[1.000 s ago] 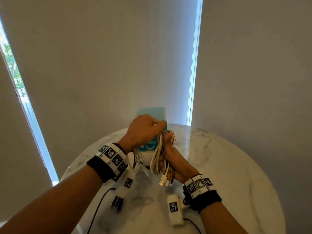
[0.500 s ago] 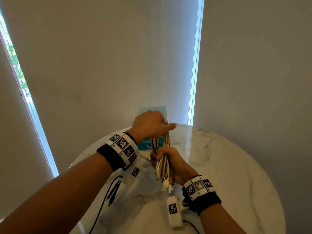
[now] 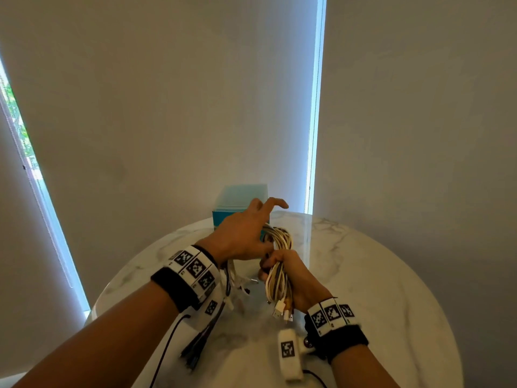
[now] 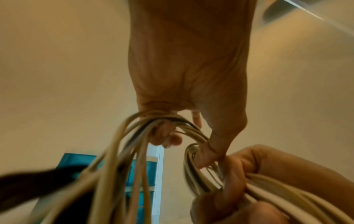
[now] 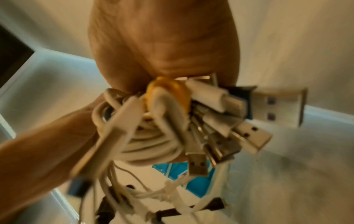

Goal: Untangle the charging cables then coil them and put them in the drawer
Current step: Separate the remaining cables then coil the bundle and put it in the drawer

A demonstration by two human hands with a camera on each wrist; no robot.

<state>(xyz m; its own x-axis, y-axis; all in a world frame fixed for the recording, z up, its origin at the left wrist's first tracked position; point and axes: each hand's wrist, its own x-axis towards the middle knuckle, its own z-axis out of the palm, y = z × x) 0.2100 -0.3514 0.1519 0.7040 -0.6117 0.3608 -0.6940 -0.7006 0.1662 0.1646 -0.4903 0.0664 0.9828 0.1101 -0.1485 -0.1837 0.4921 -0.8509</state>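
Observation:
My right hand grips a coiled bundle of white charging cables upright above the table; its USB plugs stick out below the fist. In the right wrist view the bundle and several plugs fill the fist. My left hand sits at the top loop with two fingers raised. The left wrist view shows loose strands hooked over its curled fingers and its thumb pressing the bundle. More strands hang under the left wrist. The teal drawer box stands behind the hands.
A round white marble table lies below both hands. Dark plug ends dangle under my left wrist. Grey blinds close off the back, with bright window slits at the left and centre right.
My left hand has moved up over the top loop and its index and middle fingers have lifted and spread. My right hand keeps its grip on the bundle, nearly still.

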